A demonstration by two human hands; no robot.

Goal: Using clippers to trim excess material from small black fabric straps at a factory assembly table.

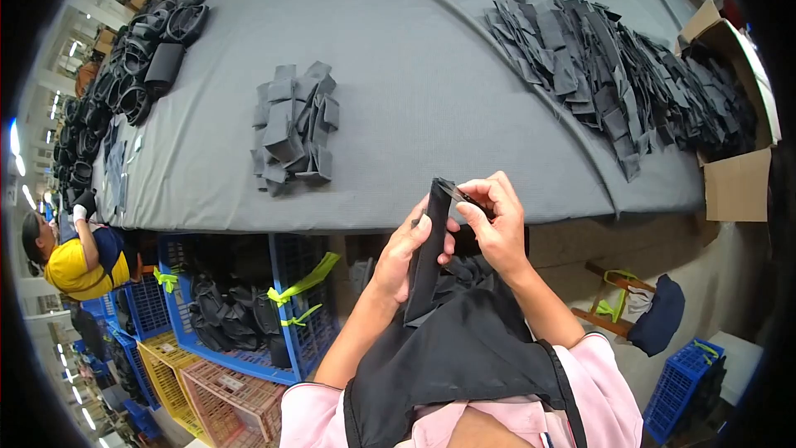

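Small tool (pixel 458 193) at the tip of a black strip (pixel 426 261)

The left hand (pixel 400 255) grasps the strip along its length, above the lap and in front of the bench (pixel 398 99). The right hand (pixel 499 220) pinches the tool at the strip's far end; whether its tip touches the cloth is too small to tell. On the bench, a small pile (pixel 292 129) of dark pieces lies ahead to the left, and a larger heap (pixel 593 58) to the right, near an open carton (pixel 736 188).
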